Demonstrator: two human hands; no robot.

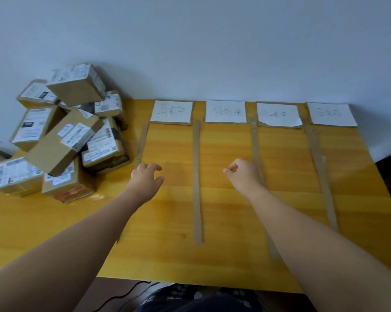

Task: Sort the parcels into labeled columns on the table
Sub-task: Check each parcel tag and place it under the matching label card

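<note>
Nothing sorted yet: parcels (64,136) heaped far left on the table (55,221), columns bare, left hand (145,179) loosely spread, right hand (241,174) curled, empty.

Writing on column labels (171,111) and parcels (64,140) is illegible.

Brown cardboard parcels (64,140) bear white printed labels; the yellow wood-grain surface (223,221) carries tan tape strips (197,181) and white column cards (225,111).
</note>
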